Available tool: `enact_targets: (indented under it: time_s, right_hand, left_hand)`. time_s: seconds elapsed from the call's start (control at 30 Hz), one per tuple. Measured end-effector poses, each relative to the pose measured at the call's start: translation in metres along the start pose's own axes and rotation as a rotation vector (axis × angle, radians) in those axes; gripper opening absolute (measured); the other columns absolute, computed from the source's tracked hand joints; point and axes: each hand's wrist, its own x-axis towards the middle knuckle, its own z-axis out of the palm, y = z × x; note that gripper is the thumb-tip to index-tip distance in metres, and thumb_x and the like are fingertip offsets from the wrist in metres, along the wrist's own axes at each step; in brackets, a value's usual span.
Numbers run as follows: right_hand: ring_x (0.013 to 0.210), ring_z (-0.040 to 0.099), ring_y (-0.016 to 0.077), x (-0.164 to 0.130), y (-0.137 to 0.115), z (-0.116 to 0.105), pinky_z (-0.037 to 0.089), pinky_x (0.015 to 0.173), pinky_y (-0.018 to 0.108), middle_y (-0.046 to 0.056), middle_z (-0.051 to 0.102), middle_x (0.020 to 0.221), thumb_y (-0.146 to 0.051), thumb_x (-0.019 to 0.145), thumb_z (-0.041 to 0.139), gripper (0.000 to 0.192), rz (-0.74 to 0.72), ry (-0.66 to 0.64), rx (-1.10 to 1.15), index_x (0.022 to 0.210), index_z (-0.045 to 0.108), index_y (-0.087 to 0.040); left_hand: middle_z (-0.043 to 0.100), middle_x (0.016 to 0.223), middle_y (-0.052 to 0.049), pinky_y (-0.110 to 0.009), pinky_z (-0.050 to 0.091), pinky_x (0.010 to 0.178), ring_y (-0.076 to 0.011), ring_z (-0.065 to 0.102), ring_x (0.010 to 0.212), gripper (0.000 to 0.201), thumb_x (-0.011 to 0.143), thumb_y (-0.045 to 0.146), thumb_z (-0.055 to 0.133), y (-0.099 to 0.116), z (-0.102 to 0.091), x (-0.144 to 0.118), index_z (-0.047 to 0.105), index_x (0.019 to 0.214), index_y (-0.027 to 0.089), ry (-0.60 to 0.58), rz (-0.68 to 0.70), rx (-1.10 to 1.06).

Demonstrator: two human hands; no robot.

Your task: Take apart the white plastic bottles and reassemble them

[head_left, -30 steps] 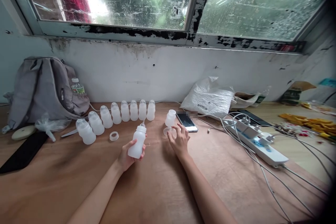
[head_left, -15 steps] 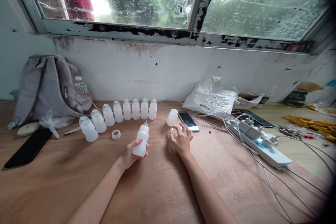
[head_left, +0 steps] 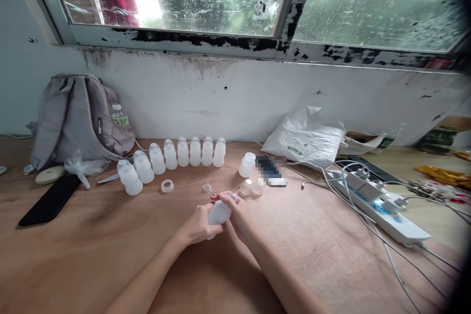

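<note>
A frosted white baby bottle [head_left: 220, 213] lies tilted between my hands. My left hand [head_left: 200, 225] is wrapped around its body. My right hand [head_left: 237, 211] closes over its top end, and the fingers hide most of that end. Just beyond my hands a small clear teat with a ring [head_left: 206, 188] rests on the table. Clear round caps [head_left: 256, 189] lie right beside my right fingers. An uncapped white bottle [head_left: 247, 166] stands behind them. To the left is a loose white collar ring [head_left: 167, 186].
Several capped bottles [head_left: 183, 152] stand in a curved row at the left. A phone [head_left: 272, 174], a power strip [head_left: 390, 221] with cables, and a plastic parcel bag [head_left: 303, 137] are on the right. A grey backpack [head_left: 73, 122] and black phone-like slab [head_left: 49, 201] sit far left.
My right hand has left the clear caps and come to the bottle's top. My left hand has brought the bottle right and nearer, tilting it. The teat now shows on the table.
</note>
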Motion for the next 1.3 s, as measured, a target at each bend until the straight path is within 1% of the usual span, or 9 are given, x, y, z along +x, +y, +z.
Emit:
enact_targets:
  time_s: [0.2,0.3,0.37,0.43,0.57,0.8,0.97,1.13,1.3]
  right_hand:
    - [0.086,0.059,0.0227,-0.002,-0.011,-0.002,0.047,0.063,0.030,0.008,0.065,0.092,-0.039,0.072,0.058,0.021,0.057,-0.078,0.016,0.076,0.058,-0.018]
    - [0.099,0.053,0.0253,-0.005,-0.025,-0.003,0.048,0.063,0.031,0.008,0.057,0.112,-0.049,0.072,0.053,0.036,0.043,-0.253,-0.007,0.094,0.059,-0.021]
    - [0.108,0.047,0.0256,-0.004,-0.028,-0.007,0.046,0.072,0.034,0.009,0.053,0.118,-0.053,0.069,0.055,0.051,-0.007,-0.329,0.021,0.110,0.053,-0.023]
    - [0.107,0.047,0.0243,0.002,-0.024,-0.012,0.045,0.077,0.034,0.009,0.054,0.116,-0.050,0.067,0.060,0.056,-0.035,-0.277,0.012,0.114,0.049,-0.024]
    - [0.090,0.054,0.0181,0.015,-0.009,-0.022,0.045,0.074,0.030,0.004,0.059,0.098,-0.036,0.068,0.065,0.033,-0.097,-0.018,-0.091,0.097,0.057,-0.023]
    - [0.046,0.038,0.0074,0.017,-0.011,-0.025,0.037,0.047,0.022,-0.005,0.043,0.056,-0.040,0.074,0.057,0.022,-0.144,0.024,0.052,0.068,0.052,-0.019]
    - [0.049,0.040,0.0084,0.017,-0.015,-0.031,0.035,0.048,0.022,-0.004,0.045,0.056,-0.035,0.070,0.062,0.019,-0.102,0.008,0.020,0.067,0.054,-0.018]
    - [0.058,0.048,0.0107,0.021,-0.013,-0.035,0.040,0.055,0.024,-0.001,0.053,0.067,-0.034,0.071,0.061,0.017,-0.122,0.000,0.057,0.080,0.060,-0.019]
    - [0.068,0.052,0.0119,0.025,-0.006,-0.040,0.044,0.063,0.025,0.000,0.056,0.075,-0.031,0.069,0.063,0.015,-0.143,0.065,0.139,0.081,0.062,-0.022]
  left_hand:
    - [0.052,0.062,-0.001,-0.021,0.027,0.041,-0.0119,0.049,0.049,0.024,0.063,0.033,0.056,-0.002,-0.002,0.001,0.055,0.077,0.012,-0.289,-0.160,-0.498]
    - [0.051,0.061,-0.002,-0.020,0.022,0.034,-0.0110,0.047,0.041,0.041,0.068,0.042,0.042,-0.005,0.003,-0.001,0.053,0.091,0.010,-0.539,-0.223,-0.945]
    - [0.049,0.060,-0.002,-0.019,0.020,0.033,-0.0102,0.046,0.039,0.045,0.067,0.043,0.041,-0.008,0.005,-0.001,0.052,0.093,0.009,-0.601,-0.217,-1.116]
    - [0.047,0.059,-0.001,-0.019,0.019,0.033,-0.0093,0.046,0.039,0.047,0.065,0.044,0.043,-0.011,0.001,-0.001,0.052,0.095,0.008,-0.573,-0.199,-1.189]
    - [0.047,0.059,-0.001,-0.019,0.018,0.031,-0.0091,0.046,0.039,0.048,0.065,0.042,0.045,-0.014,-0.014,0.000,0.052,0.097,0.008,-0.526,-0.166,-1.173]
    - [0.052,0.065,-0.003,-0.018,0.020,0.032,-0.0111,0.051,0.043,0.048,0.072,0.044,0.043,-0.014,-0.018,0.003,0.052,0.103,0.009,-0.579,-0.300,-0.985]
    - [0.055,0.063,-0.005,-0.018,0.018,0.030,-0.0135,0.053,0.043,0.061,0.077,0.056,0.029,-0.017,-0.016,0.007,0.051,0.106,0.007,-0.558,-0.376,-0.961]
    - [0.058,0.071,-0.008,-0.021,0.033,0.035,-0.0161,0.056,0.050,0.056,0.078,0.050,0.030,-0.019,-0.017,0.009,0.048,0.110,0.007,-0.495,-0.322,-0.974]
    - [0.058,0.073,-0.007,-0.022,0.041,0.042,-0.0138,0.055,0.055,0.046,0.077,0.043,0.040,-0.022,-0.015,0.010,0.050,0.106,0.008,-0.295,-0.307,-0.942]
